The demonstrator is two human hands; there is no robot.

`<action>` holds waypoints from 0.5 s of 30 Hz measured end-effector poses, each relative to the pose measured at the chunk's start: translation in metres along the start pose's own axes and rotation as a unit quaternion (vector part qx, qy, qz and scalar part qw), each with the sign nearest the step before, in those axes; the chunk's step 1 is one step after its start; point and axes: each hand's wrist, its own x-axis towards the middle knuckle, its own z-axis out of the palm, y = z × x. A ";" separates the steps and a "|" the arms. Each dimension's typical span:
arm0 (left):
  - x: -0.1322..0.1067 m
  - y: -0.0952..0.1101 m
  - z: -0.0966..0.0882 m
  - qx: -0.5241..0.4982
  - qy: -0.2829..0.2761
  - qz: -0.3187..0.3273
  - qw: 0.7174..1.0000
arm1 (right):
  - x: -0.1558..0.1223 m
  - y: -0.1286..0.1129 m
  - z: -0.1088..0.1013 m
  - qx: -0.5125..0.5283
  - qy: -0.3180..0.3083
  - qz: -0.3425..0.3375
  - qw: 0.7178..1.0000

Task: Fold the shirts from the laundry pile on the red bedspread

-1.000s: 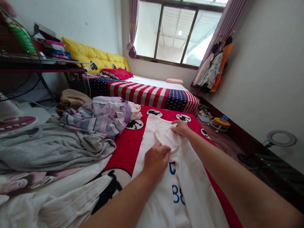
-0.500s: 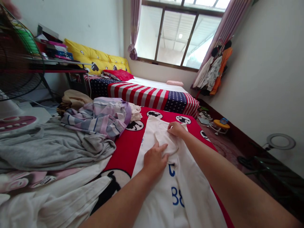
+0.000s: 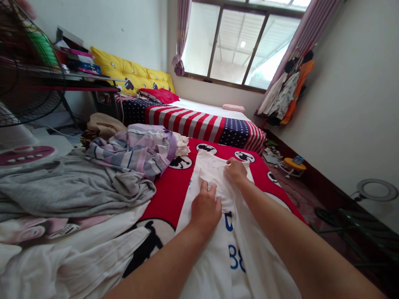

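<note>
A white shirt (image 3: 215, 265) with blue lettering lies lengthwise over a red cover (image 3: 165, 187) printed with black figures in white ovals. Part of the shirt is folded over on itself, with creases around both hands. My left hand (image 3: 206, 207) rests on the folded part, fingers stretched forward and slightly apart on the cloth. Farther up and to the right, my right hand (image 3: 236, 169) has its fingers curled and pinched on the shirt's fabric close to its far end. The shirt's near end runs out of view.
Left of the shirt lie a grey garment (image 3: 71, 182), a checked garment (image 3: 134, 147), white clothing (image 3: 75, 257) and a hat (image 3: 102, 124). A fan (image 3: 28, 74) stands at far left. Behind is a bed with a flag-patterned cover (image 3: 187, 122). A ring lamp (image 3: 377, 190) stands at right.
My left fingers have straightened forward along the folded cloth. My right hand still pinches the shirt, and the fold's edge has shifted slightly left. The whole view has swung slightly left.
</note>
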 end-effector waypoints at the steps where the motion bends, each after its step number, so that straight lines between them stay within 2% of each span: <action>1: 0.000 0.000 0.000 -0.005 0.000 0.003 1.000 | 0.002 0.004 -0.003 -0.005 0.005 0.004 1.000; 5: 0.001 -0.003 0.001 -0.042 0.012 0.010 0.999 | 0.014 0.033 -0.016 -0.029 0.021 0.052 0.998; 9: 0.003 -0.005 0.003 -0.075 0.028 0.009 0.997 | 0.023 0.062 -0.019 -0.050 0.006 0.096 0.994; 15: 0.004 -0.007 0.004 -0.071 0.025 0.015 0.997 | 0.026 0.074 -0.009 -0.080 -0.021 0.102 0.991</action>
